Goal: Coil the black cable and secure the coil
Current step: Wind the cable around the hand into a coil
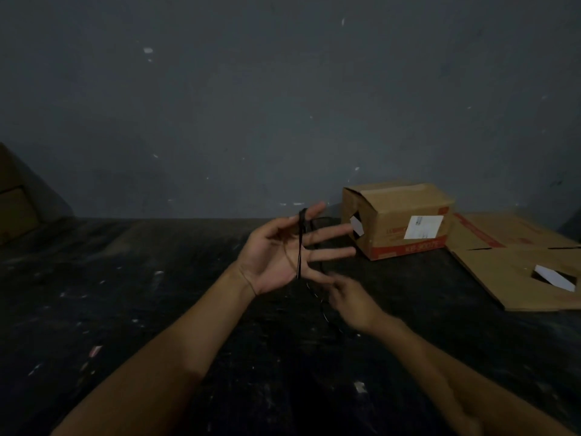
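My left hand [279, 253] is raised palm-up with the fingers spread, and the thin black cable [300, 247] runs in loops across the palm and round the fingers. The thumb presses the cable's upper end near the index finger. Below it, a loose length of cable hangs down toward the dark floor. My right hand [350, 302] sits just under the left fingers, blurred, its fingers pinching the hanging strand. The scene is dim and the cable's far end is lost against the floor.
A brown cardboard box [399, 221] with a white label lies on its side at the right by the grey wall. Flattened cardboard [509, 272] spreads further right. Another cardboard shape [15, 202] stands at the far left. The floor [125, 309] is dark and speckled.
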`<state>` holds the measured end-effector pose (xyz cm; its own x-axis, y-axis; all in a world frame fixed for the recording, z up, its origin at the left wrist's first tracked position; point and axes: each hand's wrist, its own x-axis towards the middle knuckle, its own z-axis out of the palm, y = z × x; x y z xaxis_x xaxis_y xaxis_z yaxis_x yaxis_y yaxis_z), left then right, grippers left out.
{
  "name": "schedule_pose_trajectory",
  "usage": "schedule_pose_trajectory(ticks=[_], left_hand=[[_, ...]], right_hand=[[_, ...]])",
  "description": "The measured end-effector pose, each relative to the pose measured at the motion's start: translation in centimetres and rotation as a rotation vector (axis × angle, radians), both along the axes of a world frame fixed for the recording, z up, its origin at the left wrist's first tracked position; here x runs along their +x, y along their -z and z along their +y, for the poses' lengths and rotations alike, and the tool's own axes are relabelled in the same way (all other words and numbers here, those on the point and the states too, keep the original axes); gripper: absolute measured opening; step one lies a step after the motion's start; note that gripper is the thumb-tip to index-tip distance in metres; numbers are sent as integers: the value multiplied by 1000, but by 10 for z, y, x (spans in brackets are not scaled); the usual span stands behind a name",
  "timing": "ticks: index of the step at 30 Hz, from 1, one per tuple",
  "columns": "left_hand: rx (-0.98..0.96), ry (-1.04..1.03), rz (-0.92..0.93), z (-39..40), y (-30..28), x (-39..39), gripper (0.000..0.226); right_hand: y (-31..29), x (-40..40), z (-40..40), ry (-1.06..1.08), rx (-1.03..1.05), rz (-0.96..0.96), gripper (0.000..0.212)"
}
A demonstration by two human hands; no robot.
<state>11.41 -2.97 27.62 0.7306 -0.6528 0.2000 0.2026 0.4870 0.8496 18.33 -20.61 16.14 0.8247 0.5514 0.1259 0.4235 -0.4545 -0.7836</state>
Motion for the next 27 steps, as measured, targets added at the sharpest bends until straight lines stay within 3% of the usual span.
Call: schedule_pose_trajectory(ticks=[5,14,21,27], left_hand=[[-2,-72,-19,4,-3,8,41],[-59,-358,24,16,7,30,40],[152,-446,23,32,24,37,40],[264,-403,92,44,47,31,43]], right_hand=[[30,-30,17,-87,-20,17,29],[-7,-72,32,-229,-179,-71,27],[-55,-85,24,-223,-355,-217,37],[-111,-72,0,-185,-305,-324,15]])
